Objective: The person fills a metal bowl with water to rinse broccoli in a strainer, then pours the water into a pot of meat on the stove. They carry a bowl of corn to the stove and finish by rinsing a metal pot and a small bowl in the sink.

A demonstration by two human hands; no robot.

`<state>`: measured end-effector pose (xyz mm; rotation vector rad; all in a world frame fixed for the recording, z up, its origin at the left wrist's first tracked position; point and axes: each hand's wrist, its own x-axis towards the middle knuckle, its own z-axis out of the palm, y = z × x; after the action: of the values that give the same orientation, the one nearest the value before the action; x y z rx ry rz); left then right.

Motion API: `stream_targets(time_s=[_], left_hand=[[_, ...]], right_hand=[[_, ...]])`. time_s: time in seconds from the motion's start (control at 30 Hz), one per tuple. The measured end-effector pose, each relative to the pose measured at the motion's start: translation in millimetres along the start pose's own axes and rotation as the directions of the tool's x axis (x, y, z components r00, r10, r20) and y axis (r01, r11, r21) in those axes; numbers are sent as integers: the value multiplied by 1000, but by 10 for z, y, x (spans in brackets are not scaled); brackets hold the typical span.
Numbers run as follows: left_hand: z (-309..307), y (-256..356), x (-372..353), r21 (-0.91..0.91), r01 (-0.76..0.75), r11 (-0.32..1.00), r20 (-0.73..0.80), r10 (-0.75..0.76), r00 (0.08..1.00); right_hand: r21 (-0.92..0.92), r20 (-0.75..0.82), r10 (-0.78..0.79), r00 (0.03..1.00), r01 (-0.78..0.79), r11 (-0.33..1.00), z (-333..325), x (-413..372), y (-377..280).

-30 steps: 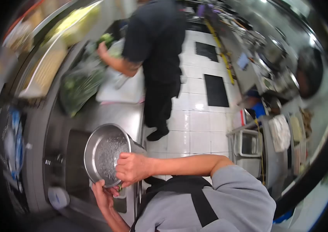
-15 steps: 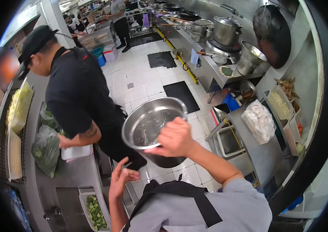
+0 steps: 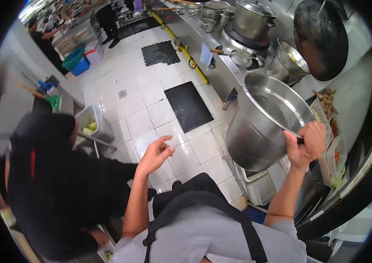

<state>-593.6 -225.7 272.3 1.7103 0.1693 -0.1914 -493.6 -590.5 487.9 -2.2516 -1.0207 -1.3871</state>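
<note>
Right hand (image 3: 305,145) clenches the steel pot's (image 3: 260,131) rim at right of frame; left hand (image 3: 154,154) hangs released at center.

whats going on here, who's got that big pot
It's a working kitchen. The person wearing the camera holds a big steel pot by its rim in the right hand, raised beside the cooking line. Their left hand is open in the air, holding nothing. A co-worker in black stands close on the left.
</note>
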Motion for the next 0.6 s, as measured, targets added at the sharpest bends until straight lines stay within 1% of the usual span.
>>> stream_targets(time_s=[0.03, 0.1, 0.13, 0.23, 0.27, 0.3, 0.37, 0.4, 0.5, 0.53, 0.57, 0.6], left_hand=[[-45, 142, 354, 53, -17, 998, 35, 15, 999], [-84, 461, 990, 36, -27, 999, 80, 24, 997], [-101, 603, 1356, 29, -37, 999, 102, 34, 994], [-166, 732, 2364, 63, -121, 991, 175, 108, 979], [-189, 792, 2687, 49, -134, 990, 188, 122, 975], [-247, 875, 3055, 74, -149, 986, 199, 132, 971], [-291, 1068, 3542, 106, -146, 984, 216, 121, 969], [-322, 1198, 3828, 76, -154, 985, 227, 133, 965], [-422, 1732, 4716, 122, -328, 937, 287, 283, 915], [-431, 1907, 5070, 176, -430, 885, 276, 375, 885], [-414, 2183, 5408, 287, -518, 806, 278, 448, 850], [-429, 2384, 5833, 358, -617, 701, 325, 526, 786]], right_hand=[[-19, -8, 7, 1000, -7, 1000, 71, 63, 171], [-58, -34, 20, 999, -22, 998, 244, 195, 521], [-63, -17, 40, 999, -41, 997, 320, 243, 687], [-53, -101, 92, 991, -98, 994, 668, 317, 1151], [-40, -92, 87, 992, -91, 995, 765, 329, 1344], [-70, -86, 102, 991, -108, 992, 898, 382, 1515], [-113, -40, 138, 990, -142, 983, 1084, 470, 1739], [-127, -37, 127, 991, -131, 983, 1188, 505, 1897], [-192, 12, 145, 989, -140, 971, 1435, 684, 2256], [-209, 9, 145, 989, -140, 968, 1501, 754, 2364], [-227, 2, 143, 990, -139, 964, 1574, 826, 2465], [-245, -9, 143, 990, -141, 959, 1656, 891, 2556]])
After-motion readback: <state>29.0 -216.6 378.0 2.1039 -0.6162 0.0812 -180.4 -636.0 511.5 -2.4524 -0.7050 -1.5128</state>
